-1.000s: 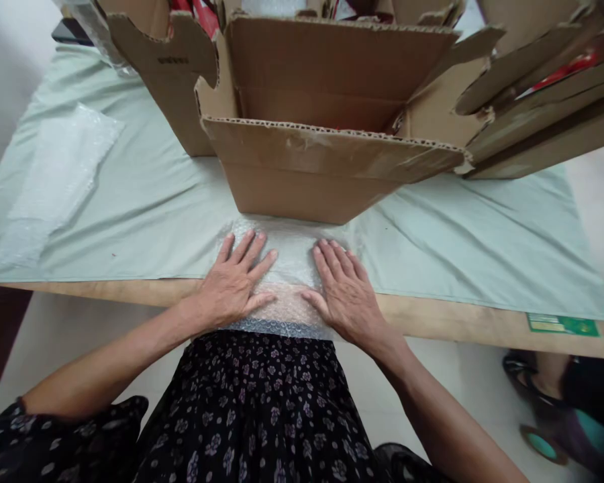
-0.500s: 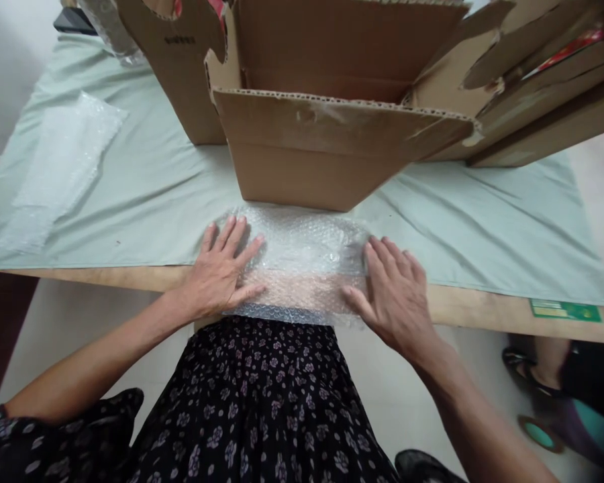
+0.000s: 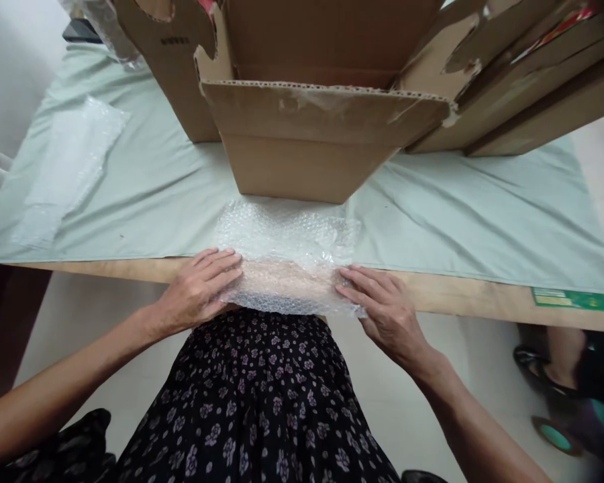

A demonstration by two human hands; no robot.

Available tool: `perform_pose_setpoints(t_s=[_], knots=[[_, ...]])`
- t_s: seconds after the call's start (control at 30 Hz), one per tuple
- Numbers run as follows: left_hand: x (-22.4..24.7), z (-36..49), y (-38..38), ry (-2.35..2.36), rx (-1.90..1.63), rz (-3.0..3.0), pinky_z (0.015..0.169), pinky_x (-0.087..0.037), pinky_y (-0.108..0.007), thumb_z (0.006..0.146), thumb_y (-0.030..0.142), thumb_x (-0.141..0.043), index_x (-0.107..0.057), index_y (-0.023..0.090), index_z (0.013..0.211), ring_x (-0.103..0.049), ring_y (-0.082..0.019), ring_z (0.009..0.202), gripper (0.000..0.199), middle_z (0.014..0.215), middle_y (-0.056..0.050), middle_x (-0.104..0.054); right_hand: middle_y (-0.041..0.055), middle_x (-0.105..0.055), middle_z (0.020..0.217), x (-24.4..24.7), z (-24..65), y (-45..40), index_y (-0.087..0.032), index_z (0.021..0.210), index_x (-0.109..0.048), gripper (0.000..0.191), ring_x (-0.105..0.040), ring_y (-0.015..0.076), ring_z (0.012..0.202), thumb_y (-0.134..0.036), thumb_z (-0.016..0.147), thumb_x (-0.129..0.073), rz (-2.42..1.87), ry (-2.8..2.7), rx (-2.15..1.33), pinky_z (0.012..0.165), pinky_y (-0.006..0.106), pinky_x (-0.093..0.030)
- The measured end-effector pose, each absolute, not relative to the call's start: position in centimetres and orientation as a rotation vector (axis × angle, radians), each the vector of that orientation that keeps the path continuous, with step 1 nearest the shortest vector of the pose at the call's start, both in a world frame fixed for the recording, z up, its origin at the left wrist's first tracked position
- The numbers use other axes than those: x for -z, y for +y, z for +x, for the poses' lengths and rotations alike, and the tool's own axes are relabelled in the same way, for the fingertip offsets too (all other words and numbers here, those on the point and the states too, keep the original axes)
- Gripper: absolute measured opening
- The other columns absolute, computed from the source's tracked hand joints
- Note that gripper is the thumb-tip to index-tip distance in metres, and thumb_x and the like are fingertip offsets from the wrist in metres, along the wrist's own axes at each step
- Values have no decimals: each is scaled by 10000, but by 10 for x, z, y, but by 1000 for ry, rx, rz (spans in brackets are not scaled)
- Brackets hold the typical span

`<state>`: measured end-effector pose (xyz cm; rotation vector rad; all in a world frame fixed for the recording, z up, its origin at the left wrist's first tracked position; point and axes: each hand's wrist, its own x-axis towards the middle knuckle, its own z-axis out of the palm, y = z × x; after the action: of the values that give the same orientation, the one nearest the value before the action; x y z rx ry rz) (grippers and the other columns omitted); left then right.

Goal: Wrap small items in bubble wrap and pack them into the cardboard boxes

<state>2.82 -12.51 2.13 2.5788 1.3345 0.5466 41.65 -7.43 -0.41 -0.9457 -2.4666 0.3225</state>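
A clear sheet of bubble wrap (image 3: 286,231) lies at the table's front edge, its near end hanging over toward my lap. My left hand (image 3: 198,288) holds its left near corner, fingers on top and thumb low at the edge. At the opposite corner, my right hand (image 3: 380,302) has its fingers bent over the plastic, with the thumb hidden beneath. Just beyond the wrap stands an open cardboard box (image 3: 302,168), its front flap leaning toward me.
Another piece of bubble wrap (image 3: 73,168) lies on the green cloth (image 3: 145,194) at the left. More cardboard boxes (image 3: 543,100) stand at the right rear. A green card (image 3: 571,298) rests on the wooden table edge (image 3: 458,298). A person's foot (image 3: 543,372) shows below right.
Both hands have drawn back toward me, from lying spread on the bubble wrap to holding its near corners. More of the sheet's far part is uncovered.
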Motion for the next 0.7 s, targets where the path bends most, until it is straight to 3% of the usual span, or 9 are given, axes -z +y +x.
perform_pose_setpoints(t_s=[0.1, 0.17, 0.27, 0.33, 0.5, 0.7], knots=[[-30, 28, -123, 1335, -697, 2393, 1121, -550, -535, 948, 128, -608, -741, 190, 1101, -687, -302, 1323, 211, 1288, -140, -782, 64, -772, 1288, -7, 415, -75, -262, 1124, -765, 275, -686, 270, 1294, -144, 995, -553, -998, -2293, -478, 1059, 489, -567], [-38, 32, -121, 1386, -751, 2186, 1089, -571, -511, 940, 170, -607, -737, 207, 990, -726, -287, 1253, 144, 1217, -114, -809, 58, -804, 1168, -15, 413, -75, -263, 1093, -767, 238, -748, 255, 1151, -228, 1025, -542, -1123, -2186, -641, 1001, 458, -602], [-48, 39, -114, 1574, -754, 1821, 866, -637, -385, 942, 332, -641, -718, 219, 898, -789, -230, 952, 143, 1017, -72, -834, 19, -749, 754, -21, 408, -71, -240, 844, -732, 275, -719, 198, 694, -358, 1027, -564, -1362, -2038, -736, 653, 321, -593], [-51, 44, -105, 1703, -745, 1645, 696, -598, -306, 923, 409, -656, -716, 221, 875, -745, -189, 772, 203, 867, -36, -805, -3, -670, 631, -21, 404, -66, -234, 755, -683, 310, -624, 165, 555, -396, 1003, -593, -1447, -1966, -732, 529, 280, -506], [-46, 50, -77, 1863, -691, 1597, 647, -512, -280, 886, 418, -652, -702, 221, 832, -655, -160, 682, 211, 759, -1, -742, -5, -710, 679, -18, 397, -56, -222, 850, -700, 179, -625, 153, 551, -365, 946, -649, -1548, -1950, -629, 556, 274, -510], [-38, 50, -55, 1936, -436, 1736, 593, -460, -283, 919, 428, -606, -667, 244, 804, -610, -160, 598, 225, 690, 12, -718, -18, -656, 613, -14, 398, -45, -228, 799, -671, 230, -589, 139, 504, -391, 960, -653, -1642, -2033, -533, 516, 276, -459]])
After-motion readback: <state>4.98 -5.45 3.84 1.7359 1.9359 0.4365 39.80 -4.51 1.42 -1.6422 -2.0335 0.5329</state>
